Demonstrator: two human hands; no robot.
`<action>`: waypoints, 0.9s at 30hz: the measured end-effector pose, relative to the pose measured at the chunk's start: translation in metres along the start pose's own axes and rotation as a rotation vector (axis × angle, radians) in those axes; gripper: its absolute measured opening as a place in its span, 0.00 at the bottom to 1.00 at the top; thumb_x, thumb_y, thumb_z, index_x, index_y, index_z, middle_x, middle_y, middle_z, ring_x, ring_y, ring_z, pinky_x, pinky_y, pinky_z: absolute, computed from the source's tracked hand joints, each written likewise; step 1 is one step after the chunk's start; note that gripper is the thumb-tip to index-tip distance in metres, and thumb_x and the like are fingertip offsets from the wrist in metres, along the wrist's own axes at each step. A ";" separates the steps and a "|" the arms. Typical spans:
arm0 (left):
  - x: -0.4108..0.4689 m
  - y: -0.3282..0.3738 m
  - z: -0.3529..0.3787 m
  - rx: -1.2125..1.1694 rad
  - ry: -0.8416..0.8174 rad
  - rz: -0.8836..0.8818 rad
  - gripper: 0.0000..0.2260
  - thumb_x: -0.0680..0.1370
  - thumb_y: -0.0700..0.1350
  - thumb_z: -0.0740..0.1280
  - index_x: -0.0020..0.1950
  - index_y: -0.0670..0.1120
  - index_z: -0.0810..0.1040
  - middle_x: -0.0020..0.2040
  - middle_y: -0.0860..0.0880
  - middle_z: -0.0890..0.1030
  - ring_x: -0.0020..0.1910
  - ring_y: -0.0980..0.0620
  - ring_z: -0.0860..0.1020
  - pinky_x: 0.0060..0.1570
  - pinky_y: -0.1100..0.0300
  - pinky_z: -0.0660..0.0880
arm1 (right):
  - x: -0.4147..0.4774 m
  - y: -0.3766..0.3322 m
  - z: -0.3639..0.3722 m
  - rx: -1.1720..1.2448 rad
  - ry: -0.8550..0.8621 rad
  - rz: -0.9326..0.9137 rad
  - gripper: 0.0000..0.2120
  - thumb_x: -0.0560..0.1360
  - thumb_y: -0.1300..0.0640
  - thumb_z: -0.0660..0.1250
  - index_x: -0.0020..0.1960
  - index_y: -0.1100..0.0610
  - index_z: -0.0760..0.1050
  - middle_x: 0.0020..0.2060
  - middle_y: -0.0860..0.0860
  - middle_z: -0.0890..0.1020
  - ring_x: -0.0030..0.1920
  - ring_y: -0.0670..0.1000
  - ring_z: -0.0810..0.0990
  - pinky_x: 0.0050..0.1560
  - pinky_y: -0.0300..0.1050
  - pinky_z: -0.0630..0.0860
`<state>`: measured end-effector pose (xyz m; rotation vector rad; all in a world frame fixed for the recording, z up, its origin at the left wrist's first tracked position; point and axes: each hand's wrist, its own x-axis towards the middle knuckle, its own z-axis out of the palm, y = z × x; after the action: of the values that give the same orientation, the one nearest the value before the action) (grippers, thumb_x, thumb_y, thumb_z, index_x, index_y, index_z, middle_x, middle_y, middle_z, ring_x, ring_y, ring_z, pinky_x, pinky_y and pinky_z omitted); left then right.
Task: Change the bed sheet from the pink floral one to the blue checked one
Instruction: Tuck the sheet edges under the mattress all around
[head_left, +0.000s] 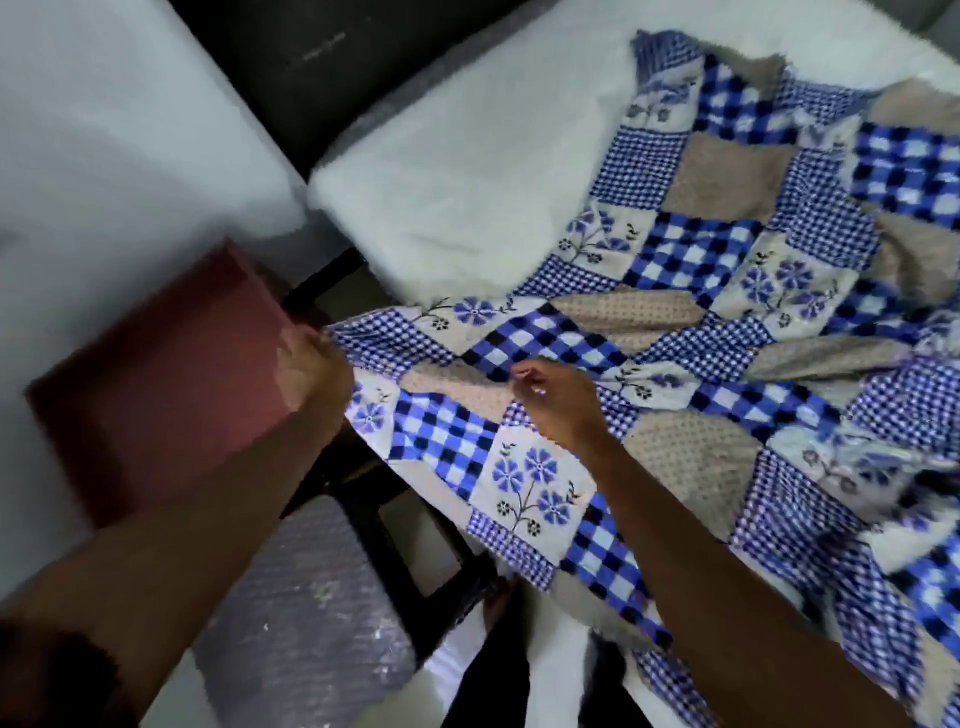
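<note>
Blue-and-white checked patchwork bed sheet (691, 260), with beige dotted squares and blue flower panels, lying rumpled and slantwise over the right and lower part of a white foam mattress (467, 171). Upper left stretch of the mattress bare; sheet creased and bunched toward the right edge of the view. Near left corner of the sheet drawn out past the mattress edge, above a black frame (395, 540).

Left hand (311, 369) at that corner, fingers curled round the sheet's edge, gripping it. Right hand (558, 402) a little to the right, on top of the sheet, fingertips pinching up a small fold of cloth beside a dark checked square. Both bare forearms reaching in from the bottom of the view, wide apart low down, hands near each other.

Dull red-brown flat block (156, 384) just left of the left hand, blurred. Grey speckled floor (301, 613) below and left of the frame. Second pale white slab (104, 130) at upper left, set apart from the mattress by a dark gap (291, 62). Whole view softened by blur.
</note>
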<state>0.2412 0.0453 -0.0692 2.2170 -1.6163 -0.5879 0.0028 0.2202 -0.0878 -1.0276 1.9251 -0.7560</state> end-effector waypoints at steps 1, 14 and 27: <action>0.002 0.005 -0.001 0.002 0.002 0.001 0.17 0.79 0.45 0.60 0.65 0.39 0.71 0.64 0.34 0.75 0.63 0.35 0.73 0.64 0.45 0.68 | 0.014 -0.004 -0.004 -0.033 0.084 -0.005 0.11 0.76 0.53 0.69 0.57 0.55 0.82 0.50 0.53 0.86 0.52 0.53 0.84 0.51 0.39 0.76; -0.006 0.078 0.101 0.092 -0.643 0.406 0.24 0.78 0.54 0.68 0.73 0.52 0.67 0.54 0.46 0.81 0.53 0.46 0.80 0.55 0.53 0.76 | 0.189 0.014 -0.086 -0.587 0.085 0.085 0.18 0.80 0.49 0.64 0.67 0.52 0.68 0.60 0.57 0.78 0.57 0.62 0.79 0.50 0.54 0.78; 0.118 0.143 0.082 0.148 -0.126 0.383 0.09 0.81 0.41 0.57 0.59 0.39 0.69 0.46 0.33 0.80 0.47 0.29 0.79 0.43 0.43 0.72 | 0.339 -0.101 -0.080 -0.174 0.208 -0.302 0.07 0.79 0.66 0.58 0.53 0.62 0.73 0.45 0.61 0.80 0.48 0.60 0.80 0.51 0.55 0.71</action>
<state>0.1141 -0.1118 -0.0844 1.9179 -2.1418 -0.5201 -0.1438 -0.1114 -0.0947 -1.4167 2.0650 -0.9047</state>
